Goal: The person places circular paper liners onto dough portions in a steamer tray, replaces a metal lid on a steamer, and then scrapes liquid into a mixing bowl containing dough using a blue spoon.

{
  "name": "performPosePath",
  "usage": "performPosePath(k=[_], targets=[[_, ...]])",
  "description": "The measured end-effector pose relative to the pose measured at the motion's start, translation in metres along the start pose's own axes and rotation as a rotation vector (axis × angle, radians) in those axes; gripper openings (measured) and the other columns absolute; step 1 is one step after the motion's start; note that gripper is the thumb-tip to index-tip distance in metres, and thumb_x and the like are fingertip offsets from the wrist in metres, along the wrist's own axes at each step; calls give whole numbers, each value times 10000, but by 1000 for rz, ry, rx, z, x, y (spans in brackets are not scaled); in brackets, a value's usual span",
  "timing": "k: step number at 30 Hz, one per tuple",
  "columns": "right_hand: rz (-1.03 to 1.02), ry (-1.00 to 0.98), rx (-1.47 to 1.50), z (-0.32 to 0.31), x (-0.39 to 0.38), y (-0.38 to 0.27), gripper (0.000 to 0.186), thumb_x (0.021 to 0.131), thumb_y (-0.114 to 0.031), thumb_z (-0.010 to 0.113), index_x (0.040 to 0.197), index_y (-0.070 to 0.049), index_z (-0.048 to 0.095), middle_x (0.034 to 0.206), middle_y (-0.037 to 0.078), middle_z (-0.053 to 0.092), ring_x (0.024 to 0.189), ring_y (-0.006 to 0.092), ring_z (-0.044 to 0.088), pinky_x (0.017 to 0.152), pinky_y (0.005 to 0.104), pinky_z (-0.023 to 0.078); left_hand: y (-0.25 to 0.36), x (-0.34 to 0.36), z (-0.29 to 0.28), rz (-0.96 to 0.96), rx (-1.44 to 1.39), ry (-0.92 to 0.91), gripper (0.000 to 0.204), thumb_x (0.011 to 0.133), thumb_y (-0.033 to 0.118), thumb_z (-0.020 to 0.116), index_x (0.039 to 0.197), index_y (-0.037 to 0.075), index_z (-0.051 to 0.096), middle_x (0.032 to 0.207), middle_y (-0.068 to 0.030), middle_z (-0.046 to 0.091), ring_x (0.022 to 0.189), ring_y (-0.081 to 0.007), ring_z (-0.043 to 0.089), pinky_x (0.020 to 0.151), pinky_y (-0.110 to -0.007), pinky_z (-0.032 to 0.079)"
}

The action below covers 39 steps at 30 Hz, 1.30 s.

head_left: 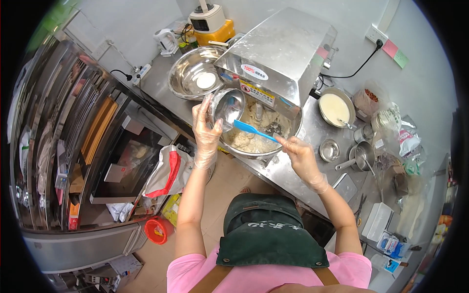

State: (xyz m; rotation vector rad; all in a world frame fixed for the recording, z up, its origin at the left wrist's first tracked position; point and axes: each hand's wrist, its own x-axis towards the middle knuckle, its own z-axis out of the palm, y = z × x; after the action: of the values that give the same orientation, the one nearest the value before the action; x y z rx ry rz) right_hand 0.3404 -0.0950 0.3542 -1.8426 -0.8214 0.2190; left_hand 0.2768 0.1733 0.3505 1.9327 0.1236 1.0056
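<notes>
My left hand point(206, 128), in a clear plastic glove, grips the side of a small metal bowl point(228, 104), which is tilted over the mixer's bowl. Gloved as well, my right hand point(296, 150) is closed round the handle of a blue spatula point(249, 128). The spatula's blade is at the lower rim of the small bowl. Below both is the large steel mixing bowl point(256, 155) of the dough mixer point(278, 49), holding pale, lumpy dough point(248, 140). Part of the dough is hidden by the mixer's cover and my hands.
A wide steel bowl point(181, 73) stands left of the mixer. To the right are a bowl of cream-coloured liquid point(336, 108), a small metal cup point(329, 150), a saucepan point(364, 155) and a whisk point(381, 183). A tray rack point(58, 132) fills the left side.
</notes>
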Motion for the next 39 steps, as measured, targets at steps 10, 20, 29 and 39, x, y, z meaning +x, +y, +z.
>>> performPosePath(k=[10, 20, 29, 39], targets=[[-172, 138, -312, 3, 1, 17, 333, 831, 48, 584, 1119, -81, 688, 722, 109, 548, 593, 217, 559, 569, 289, 456, -11, 2, 2, -33, -60, 25, 585, 823, 52, 590, 1379, -1, 415, 1298, -106, 439, 1269, -226, 418, 1104, -348, 284], [-412, 208, -590, 12, 19, 0, 516, 692, 47, 581, 1120, -215, 697, 783, 49, 600, 609, 223, 604, 528, 324, 493, -12, -10, 13, -401, -554, 72, 635, 895, 394, 631, 1345, -10, 438, 1301, -104, 511, 1194, -180, 472, 1043, -327, 348], [391, -147, 468, 9, 20, -18, 346, 908, -66, 541, 1246, -69, 615, 702, -13, 544, 531, 55, 423, 498, 195, 318, -12, -8, 13, -374, -563, 106, 646, 894, 385, 628, 1366, -6, 419, 1299, -92, 514, 1199, -180, 472, 1055, -334, 339], [-23, -17, 53, -12, 1, -4, 383, 865, -32, 581, 1236, -114, 630, 674, 48, 523, 552, 88, 475, 514, 239, 386, -13, -7, -2, -224, -354, 120, 623, 874, 301, 643, 1374, 8, 416, 1363, -106, 444, 1279, -211, 401, 1104, -344, 267]])
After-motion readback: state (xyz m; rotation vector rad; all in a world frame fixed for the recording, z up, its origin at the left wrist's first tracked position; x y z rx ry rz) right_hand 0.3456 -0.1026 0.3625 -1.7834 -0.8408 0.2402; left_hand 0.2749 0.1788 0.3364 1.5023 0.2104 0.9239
